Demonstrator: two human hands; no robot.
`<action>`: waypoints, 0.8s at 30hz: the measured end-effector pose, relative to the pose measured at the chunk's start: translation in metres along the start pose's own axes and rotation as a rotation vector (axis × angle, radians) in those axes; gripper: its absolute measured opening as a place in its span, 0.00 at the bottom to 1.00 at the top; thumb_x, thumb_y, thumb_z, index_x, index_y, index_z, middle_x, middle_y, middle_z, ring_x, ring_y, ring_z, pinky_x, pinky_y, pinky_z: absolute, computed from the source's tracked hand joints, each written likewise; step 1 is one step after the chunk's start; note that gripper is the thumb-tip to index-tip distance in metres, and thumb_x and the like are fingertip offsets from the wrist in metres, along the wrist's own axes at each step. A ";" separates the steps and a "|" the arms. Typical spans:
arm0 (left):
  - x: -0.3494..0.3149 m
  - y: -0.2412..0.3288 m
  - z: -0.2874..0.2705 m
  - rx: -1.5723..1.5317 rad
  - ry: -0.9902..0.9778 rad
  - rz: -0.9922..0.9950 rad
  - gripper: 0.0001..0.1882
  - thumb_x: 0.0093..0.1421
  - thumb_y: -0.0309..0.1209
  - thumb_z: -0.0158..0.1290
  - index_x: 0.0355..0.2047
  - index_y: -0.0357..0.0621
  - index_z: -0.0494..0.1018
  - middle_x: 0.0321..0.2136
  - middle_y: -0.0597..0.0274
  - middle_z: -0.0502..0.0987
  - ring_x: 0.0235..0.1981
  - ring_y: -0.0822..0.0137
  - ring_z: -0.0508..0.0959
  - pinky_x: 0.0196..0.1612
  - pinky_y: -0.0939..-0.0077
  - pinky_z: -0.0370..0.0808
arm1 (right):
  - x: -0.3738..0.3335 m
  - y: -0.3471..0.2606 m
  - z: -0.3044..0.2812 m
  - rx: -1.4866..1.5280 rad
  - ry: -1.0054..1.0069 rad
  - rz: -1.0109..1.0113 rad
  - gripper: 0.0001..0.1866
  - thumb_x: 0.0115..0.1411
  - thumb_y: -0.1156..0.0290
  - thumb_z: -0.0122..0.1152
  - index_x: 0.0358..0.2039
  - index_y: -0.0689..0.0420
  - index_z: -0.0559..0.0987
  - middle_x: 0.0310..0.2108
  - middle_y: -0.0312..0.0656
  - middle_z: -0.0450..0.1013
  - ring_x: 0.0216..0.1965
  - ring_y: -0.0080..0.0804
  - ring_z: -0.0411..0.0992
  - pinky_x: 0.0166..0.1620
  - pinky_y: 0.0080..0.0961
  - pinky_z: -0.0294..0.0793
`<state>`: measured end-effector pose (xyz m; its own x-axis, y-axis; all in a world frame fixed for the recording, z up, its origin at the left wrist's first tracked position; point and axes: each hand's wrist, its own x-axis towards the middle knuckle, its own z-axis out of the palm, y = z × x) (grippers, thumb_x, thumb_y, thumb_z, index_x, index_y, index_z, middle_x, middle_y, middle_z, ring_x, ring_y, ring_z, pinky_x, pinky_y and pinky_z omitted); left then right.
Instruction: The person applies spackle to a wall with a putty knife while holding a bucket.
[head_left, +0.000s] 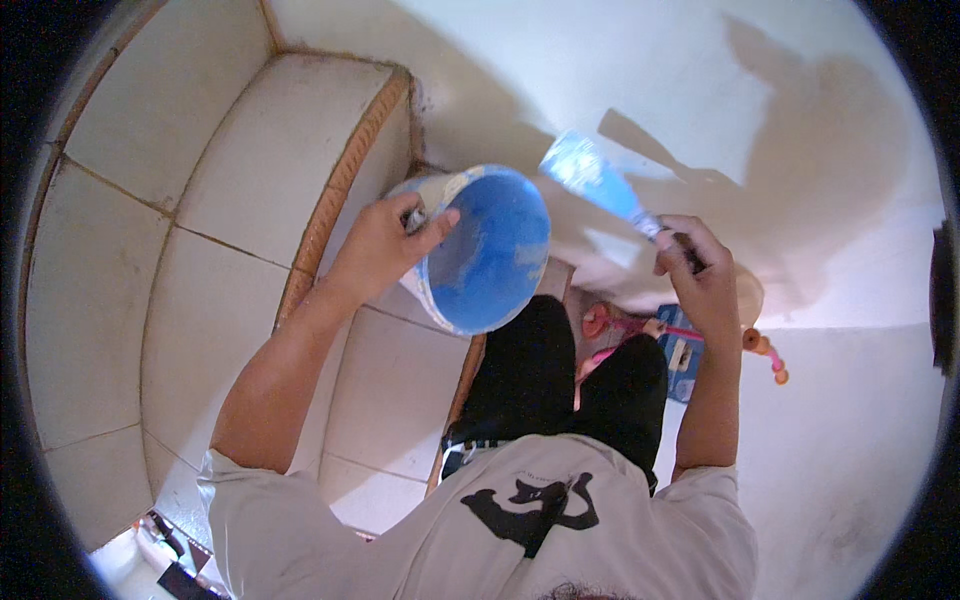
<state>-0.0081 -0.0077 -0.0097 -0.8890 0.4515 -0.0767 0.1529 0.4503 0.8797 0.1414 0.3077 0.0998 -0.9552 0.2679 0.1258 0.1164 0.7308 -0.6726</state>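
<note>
My left hand (390, 240) is closed on the rim of a bucket (495, 255), its thumb over the edge and its fingers round the outside. The bucket is tilted so that its blue inside shows, streaked with whitish residue, and the rim is crusted. In my right hand (697, 270) is the handle of a putty knife (595, 180). Its wide blade points up and left, smeared with pale bluish-white material. Blade and bucket are apart, with the knife to the right of the rim and a little higher. What lies at the bucket's bottom I cannot make out.
Tiled steps (290, 130) with brown edging rise on the left. A white wall (830, 250) stands ahead and to the right, bearing shadows. Below my right forearm are a blue box (683, 350) and a pink and orange stick-like thing (765, 350). Assorted items sit at lower left.
</note>
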 end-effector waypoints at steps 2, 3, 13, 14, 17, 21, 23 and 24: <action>-0.003 -0.001 0.000 -0.002 -0.012 -0.045 0.24 0.62 0.48 0.62 0.33 0.34 0.78 0.18 0.57 0.76 0.21 0.71 0.75 0.26 0.70 0.72 | -0.010 -0.013 0.020 -0.037 -0.206 0.041 0.13 0.65 0.64 0.62 0.42 0.61 0.80 0.27 0.46 0.78 0.32 0.33 0.79 0.38 0.28 0.76; -0.003 0.002 -0.001 -0.012 -0.008 -0.038 0.23 0.62 0.48 0.62 0.33 0.34 0.79 0.18 0.57 0.76 0.21 0.72 0.75 0.26 0.71 0.72 | -0.010 -0.010 0.038 -0.154 -0.216 -0.116 0.12 0.64 0.68 0.61 0.42 0.65 0.79 0.31 0.48 0.79 0.30 0.36 0.78 0.39 0.31 0.76; 0.002 -0.001 0.002 -0.008 0.013 0.025 0.24 0.61 0.52 0.62 0.33 0.39 0.77 0.15 0.67 0.73 0.12 0.78 0.71 0.16 0.78 0.68 | 0.026 0.015 0.188 -0.544 -0.473 0.014 0.13 0.61 0.65 0.59 0.39 0.63 0.81 0.32 0.59 0.78 0.37 0.60 0.78 0.44 0.50 0.76; 0.002 0.000 0.002 -0.006 0.006 0.020 0.25 0.61 0.52 0.62 0.33 0.39 0.77 0.15 0.67 0.73 0.12 0.77 0.71 0.16 0.77 0.68 | 0.027 0.028 0.199 -0.492 -0.459 -0.020 0.13 0.60 0.66 0.59 0.38 0.63 0.81 0.32 0.59 0.78 0.37 0.60 0.78 0.44 0.50 0.76; 0.001 0.003 0.001 0.001 0.000 0.006 0.25 0.61 0.53 0.62 0.32 0.39 0.76 0.15 0.67 0.72 0.12 0.77 0.71 0.16 0.77 0.67 | 0.024 0.044 0.217 -0.364 -0.401 -0.048 0.13 0.58 0.67 0.58 0.36 0.64 0.82 0.31 0.61 0.79 0.36 0.60 0.79 0.44 0.51 0.78; -0.001 0.001 0.001 -0.011 -0.007 -0.001 0.25 0.61 0.53 0.63 0.31 0.40 0.76 0.16 0.67 0.72 0.13 0.76 0.71 0.16 0.76 0.67 | 0.015 0.034 0.219 -0.382 -0.390 0.015 0.13 0.56 0.68 0.56 0.32 0.65 0.83 0.32 0.62 0.79 0.36 0.59 0.80 0.44 0.51 0.80; -0.001 0.002 0.000 -0.013 -0.013 -0.017 0.24 0.61 0.51 0.63 0.30 0.39 0.76 0.16 0.65 0.73 0.15 0.76 0.71 0.19 0.75 0.68 | 0.015 0.034 0.221 -0.372 -0.411 0.029 0.14 0.57 0.67 0.56 0.32 0.65 0.83 0.32 0.62 0.79 0.37 0.59 0.80 0.44 0.52 0.79; -0.001 0.004 0.000 -0.011 -0.011 -0.034 0.24 0.61 0.49 0.63 0.28 0.38 0.77 0.16 0.64 0.73 0.17 0.76 0.70 0.21 0.74 0.68 | 0.016 0.034 0.220 -0.332 -0.411 0.053 0.14 0.58 0.67 0.56 0.33 0.64 0.82 0.32 0.62 0.79 0.37 0.59 0.79 0.45 0.52 0.79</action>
<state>-0.0067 -0.0061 -0.0059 -0.8889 0.4445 -0.1112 0.1184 0.4573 0.8814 0.0699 0.1994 -0.0814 -0.9658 0.0900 -0.2430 0.1833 0.9002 -0.3951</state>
